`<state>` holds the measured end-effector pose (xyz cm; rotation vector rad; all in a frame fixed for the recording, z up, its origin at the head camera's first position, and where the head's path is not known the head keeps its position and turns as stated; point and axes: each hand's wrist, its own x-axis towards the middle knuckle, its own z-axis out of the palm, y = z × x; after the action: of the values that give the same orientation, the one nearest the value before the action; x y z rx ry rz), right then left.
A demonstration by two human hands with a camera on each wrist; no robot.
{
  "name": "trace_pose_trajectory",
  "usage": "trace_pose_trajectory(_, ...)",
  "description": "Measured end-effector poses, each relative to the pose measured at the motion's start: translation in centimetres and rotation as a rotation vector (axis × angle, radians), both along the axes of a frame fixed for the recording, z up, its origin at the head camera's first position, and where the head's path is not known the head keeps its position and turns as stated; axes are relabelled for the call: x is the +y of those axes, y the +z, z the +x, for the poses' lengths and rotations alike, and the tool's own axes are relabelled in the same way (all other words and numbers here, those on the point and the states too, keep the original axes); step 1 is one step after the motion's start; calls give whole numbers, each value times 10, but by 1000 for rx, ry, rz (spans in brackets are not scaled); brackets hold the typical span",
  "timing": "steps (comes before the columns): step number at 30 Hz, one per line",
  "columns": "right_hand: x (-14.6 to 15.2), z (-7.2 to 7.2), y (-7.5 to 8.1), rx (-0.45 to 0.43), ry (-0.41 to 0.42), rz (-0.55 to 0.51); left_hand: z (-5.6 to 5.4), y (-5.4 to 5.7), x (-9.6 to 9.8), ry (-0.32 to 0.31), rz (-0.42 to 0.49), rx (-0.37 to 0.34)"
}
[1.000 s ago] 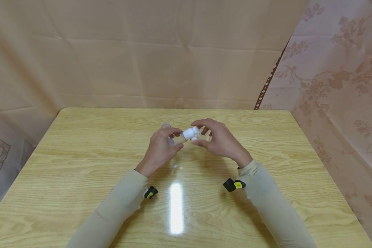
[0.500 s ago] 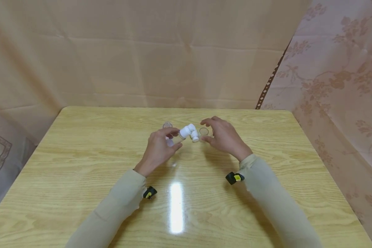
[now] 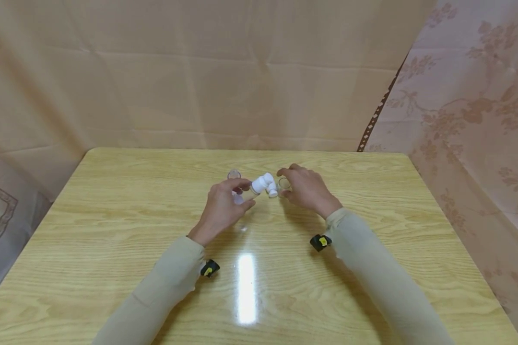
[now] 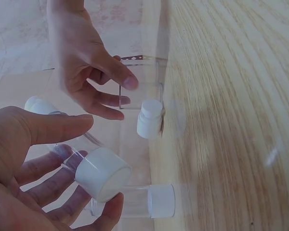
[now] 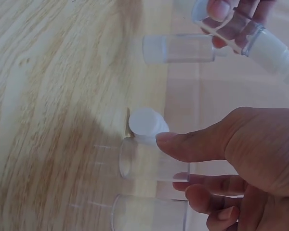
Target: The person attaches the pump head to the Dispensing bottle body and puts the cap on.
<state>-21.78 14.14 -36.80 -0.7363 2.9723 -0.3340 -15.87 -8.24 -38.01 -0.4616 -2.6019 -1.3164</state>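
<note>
In the head view my left hand point(image 3: 224, 199) holds a tilted clear bottle with a white top point(image 3: 261, 183). Its wide white base point(image 4: 103, 173) faces the camera in the left wrist view. A small stepped white piece point(image 3: 272, 191) rests on the table between the hands. My right hand point(image 3: 311, 188) has its thumb and fingers around a clear cylindrical cup point(image 5: 154, 161), thumb on one side and fingers on the other. A second clear cup point(image 5: 149, 214) stands beside it. Behind my left hand is another clear bottle point(image 3: 234, 175) with a white base point(image 4: 162, 201).
The wood-grain table point(image 3: 155, 268) reflects a bright light near its front. A beige curtain point(image 3: 224, 76) hangs behind the far edge, and a flowered pink cloth point(image 3: 466, 124) hangs at the right.
My right hand came away from the small white piece and the top of the held bottle, spread, then moved around the clear cup. My left hand keeps its bottle almost in place.
</note>
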Motion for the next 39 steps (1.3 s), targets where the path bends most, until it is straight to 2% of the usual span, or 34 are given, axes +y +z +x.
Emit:
trace_pose_trajectory(7, -3, -3, -5, -17, -10, 62, -1, -2, 1, -5, -9, -4)
trace_pose_trajectory(16, -3, -4, -5, -13, -11, 60, -1, -3, 1, -3, -7, -8)
trace_pose_trajectory(39, 20, 9, 23, 32, -45, -326, -4, -7, 0, 15, -20, -10)
